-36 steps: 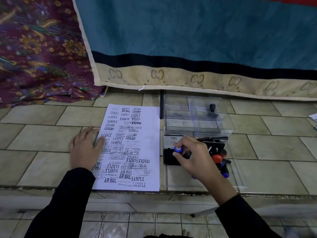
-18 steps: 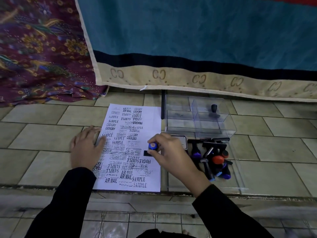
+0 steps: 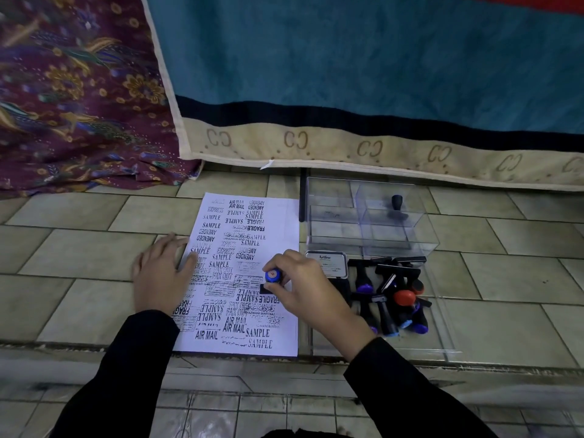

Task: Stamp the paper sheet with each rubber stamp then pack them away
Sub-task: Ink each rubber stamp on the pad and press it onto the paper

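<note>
A white paper sheet (image 3: 278, 222) covered in black stamp prints lies on the tiled ledge. My right hand (image 3: 303, 289) grips a rubber stamp with a blue-capped handle (image 3: 273, 275), its black base pressed against the sheet's right-centre. My left hand (image 3: 159, 276) lies flat on the sheet's left edge, fingers spread. Right of the sheet sits an ink pad (image 3: 328, 263). Beside it a pile of rubber stamps (image 3: 395, 295) with blue, purple and orange handles rests on a clear lid (image 3: 442, 339). One black stamp (image 3: 396, 207) stands inside the clear plastic box (image 3: 328, 229) behind.
A teal mat with a beige CC-patterned border (image 3: 363, 147) and a maroon floral cloth (image 3: 79, 105) hang just behind the work area. The ledge's front edge (image 3: 94, 346) drops to a lower tiled floor. A black pen-like rod (image 3: 302, 200) lies between sheet and box.
My right hand carried the blue-capped stamp from the ink pad leftward onto the paper and lowered it to the sheet. My left hand stayed on the paper's edge.
</note>
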### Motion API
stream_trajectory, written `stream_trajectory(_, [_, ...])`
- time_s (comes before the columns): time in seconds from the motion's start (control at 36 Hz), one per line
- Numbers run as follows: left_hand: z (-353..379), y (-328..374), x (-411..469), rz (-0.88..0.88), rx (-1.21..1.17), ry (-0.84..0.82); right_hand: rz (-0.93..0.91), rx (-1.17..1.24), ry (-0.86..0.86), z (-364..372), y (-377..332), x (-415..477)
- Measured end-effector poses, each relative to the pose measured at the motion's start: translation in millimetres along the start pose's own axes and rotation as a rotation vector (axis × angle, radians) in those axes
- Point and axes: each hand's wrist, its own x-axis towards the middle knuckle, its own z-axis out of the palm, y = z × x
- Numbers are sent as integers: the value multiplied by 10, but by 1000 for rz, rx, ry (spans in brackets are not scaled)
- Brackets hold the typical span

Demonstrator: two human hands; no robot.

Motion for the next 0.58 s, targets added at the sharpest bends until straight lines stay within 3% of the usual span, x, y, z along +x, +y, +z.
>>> stream_trajectory(0.58, [-20, 38, -16, -1, -2, -6, -6, -16, 50, 130, -61, -142])
